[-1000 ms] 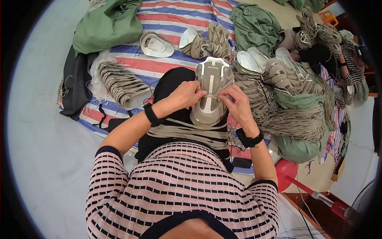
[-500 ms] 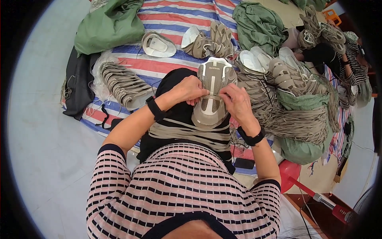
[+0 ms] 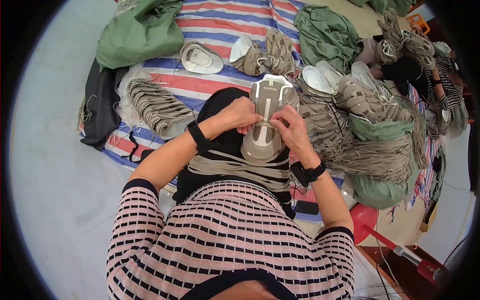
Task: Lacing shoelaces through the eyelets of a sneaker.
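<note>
At frame centre, the left hand (image 3: 239,114) and right hand (image 3: 291,131) pinch a beige lace across a grey shoe upper (image 3: 266,117) resting on the person's dark lap. More loose laces (image 3: 235,167) drape below it. Piled uppers (image 3: 360,100) fill the right; a striped mat (image 3: 220,25) lies above.

Just one view here, a head-worn fisheye looking pretty much straight down the person's own front. The striped top (image 3: 225,240) fills the bottom, forearms come up from the lower edge, and both hands sit close, near the middle. The striped mat (image 3: 220,25) curves away toward the rim, with dark vignetting at the corners.
</note>
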